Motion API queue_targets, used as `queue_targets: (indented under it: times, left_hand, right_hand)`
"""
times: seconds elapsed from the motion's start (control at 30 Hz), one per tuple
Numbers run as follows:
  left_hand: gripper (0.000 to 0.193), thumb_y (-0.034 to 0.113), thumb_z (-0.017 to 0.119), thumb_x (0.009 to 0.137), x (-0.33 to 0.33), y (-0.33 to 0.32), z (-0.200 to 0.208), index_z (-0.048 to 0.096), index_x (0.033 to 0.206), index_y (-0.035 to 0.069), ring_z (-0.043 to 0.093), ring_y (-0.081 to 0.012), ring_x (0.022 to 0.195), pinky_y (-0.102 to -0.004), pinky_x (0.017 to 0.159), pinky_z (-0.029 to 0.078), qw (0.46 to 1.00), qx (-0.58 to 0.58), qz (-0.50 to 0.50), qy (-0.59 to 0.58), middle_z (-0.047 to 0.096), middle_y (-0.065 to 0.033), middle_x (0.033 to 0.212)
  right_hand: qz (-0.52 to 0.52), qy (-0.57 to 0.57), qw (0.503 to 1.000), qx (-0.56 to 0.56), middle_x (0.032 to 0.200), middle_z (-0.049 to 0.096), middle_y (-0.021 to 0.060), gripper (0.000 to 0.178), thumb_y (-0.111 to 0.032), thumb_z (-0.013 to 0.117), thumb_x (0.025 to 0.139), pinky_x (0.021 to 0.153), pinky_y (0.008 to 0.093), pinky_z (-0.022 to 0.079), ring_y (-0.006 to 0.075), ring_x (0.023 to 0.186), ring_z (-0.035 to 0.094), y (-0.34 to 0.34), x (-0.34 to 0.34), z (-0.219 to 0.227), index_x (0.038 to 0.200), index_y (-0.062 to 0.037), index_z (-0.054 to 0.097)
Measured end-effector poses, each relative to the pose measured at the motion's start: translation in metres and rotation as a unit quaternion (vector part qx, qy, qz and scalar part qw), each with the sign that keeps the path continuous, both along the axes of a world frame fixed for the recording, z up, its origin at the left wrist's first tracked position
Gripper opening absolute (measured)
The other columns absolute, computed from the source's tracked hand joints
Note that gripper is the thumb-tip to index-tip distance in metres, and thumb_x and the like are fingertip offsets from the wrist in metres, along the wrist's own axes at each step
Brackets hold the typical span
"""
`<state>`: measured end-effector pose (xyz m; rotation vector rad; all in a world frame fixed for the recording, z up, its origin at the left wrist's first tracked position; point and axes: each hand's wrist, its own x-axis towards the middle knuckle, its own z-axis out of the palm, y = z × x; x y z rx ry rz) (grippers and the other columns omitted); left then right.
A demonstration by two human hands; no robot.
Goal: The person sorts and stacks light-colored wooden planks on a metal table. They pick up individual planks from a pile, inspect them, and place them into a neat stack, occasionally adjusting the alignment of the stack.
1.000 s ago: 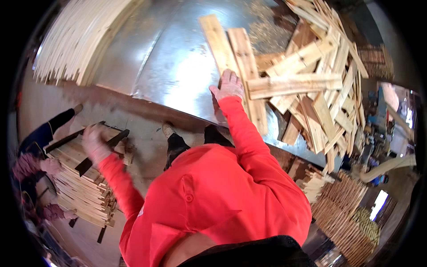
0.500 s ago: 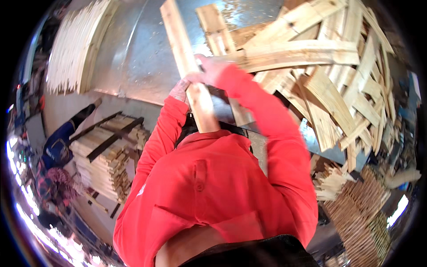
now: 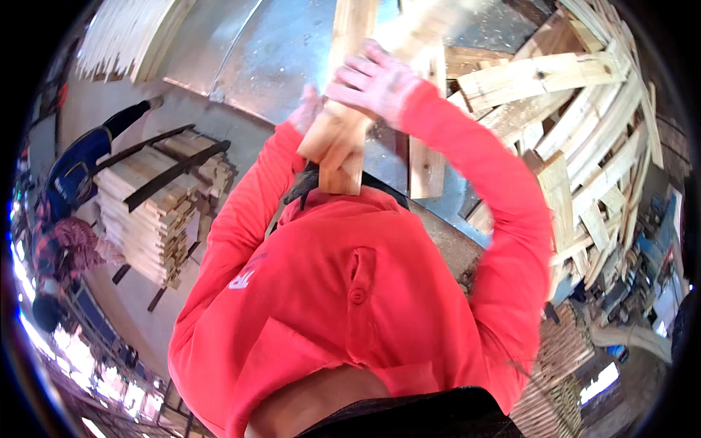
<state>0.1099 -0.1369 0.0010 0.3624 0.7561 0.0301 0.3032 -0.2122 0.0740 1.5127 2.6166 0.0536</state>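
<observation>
Two pale wooden boards cross in front of my chest. The lower board [image 3: 342, 181] points away from me, its near end by my collar. Slanting across it is an upper board [image 3: 327, 140], its far end smeared by motion toward the upper right. My left hand [image 3: 307, 109] is closed at the upper board's left edge, thumb up, with the other fingers hidden by the wood. Over the top of the crossing boards lies my right hand [image 3: 371, 82], its fingers stretched out and slightly apart, touching the wood.
A metal-topped table [image 3: 292, 44] lies beyond my hands. Loose boards [image 3: 584, 139] heap up at its right, one board [image 3: 426, 164] overhanging its near edge. Upright slats [image 3: 124, 40] stand far left. Below left are a board stack [image 3: 142, 212] and another person [image 3: 80, 171].
One board was between my hands; now a second board crosses it at a slant. My right hand has spread its fingers over the wood. The whole view has shifted.
</observation>
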Motion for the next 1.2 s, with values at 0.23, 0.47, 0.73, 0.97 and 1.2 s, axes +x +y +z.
queue_targets:
  times: [0.23,0.47,0.73,0.97,1.2]
  left_hand:
    - [0.052,0.029,0.066,0.088,-0.037,0.024,-0.056,0.054,0.127,-0.003,0.056,-0.0204,0.115,-0.0341,0.102,0.042,0.964,0.242,-0.102,0.042,0.066,-0.0089,0.111]
    - [0.053,0.026,0.068,0.086,-0.029,0.016,-0.071,0.051,0.13,0.002,0.057,-0.0226,0.109,-0.0344,0.095,0.046,0.935,0.336,-0.109,0.036,0.061,-0.0096,0.118]
    - [0.062,0.03,0.07,0.083,0.009,-0.006,-0.057,0.046,0.135,0.006,0.061,-0.0304,0.095,-0.0419,0.081,0.053,0.984,0.124,-0.074,0.103,0.061,-0.0124,0.11]
    - [0.055,0.033,0.073,0.081,-0.008,0.014,-0.049,0.06,0.121,-0.002,0.061,-0.0209,0.099,-0.0327,0.092,0.046,0.924,0.312,-0.165,0.148,0.065,-0.011,0.114]
    - [0.069,0.048,0.068,0.084,-0.026,0.02,-0.061,0.05,0.132,0.003,0.059,-0.0241,0.106,-0.0362,0.095,0.047,0.984,0.147,-0.099,0.037,0.06,-0.0112,0.122]
  right_hand:
    - [-0.658,0.085,0.74,-0.115,0.141,0.039,0.0262,0.098,-0.046,0.074,0.071,0.109,0.0516,0.031,0.0439,0.129,0.039,-0.115,-0.063,-0.067,0.147,-0.0103,0.024]
    - [-0.718,0.247,0.647,-0.069,0.144,0.035,0.0267,0.1,-0.048,0.075,0.068,0.11,0.0449,0.032,0.0401,0.131,0.039,-0.089,-0.07,-0.046,0.146,-0.0045,0.031]
    - [-0.699,0.21,0.667,0.15,0.15,0.031,0.0211,0.092,-0.066,0.057,0.078,0.114,0.0488,0.023,0.0406,0.138,0.029,0.024,0.038,-0.002,0.147,-0.0109,0.032]
    - [-0.478,-0.046,0.853,-0.205,0.134,0.054,0.0086,0.068,-0.064,0.036,0.092,0.107,0.0423,0.031,0.0291,0.123,0.049,0.039,0.169,-0.038,0.134,-0.0128,0.052]
    - [-0.312,0.087,0.933,-0.157,0.088,0.068,0.0119,0.04,-0.05,0.045,0.089,0.092,0.0451,0.043,0.0268,0.102,0.061,0.012,0.051,0.013,0.104,-0.0211,0.069]
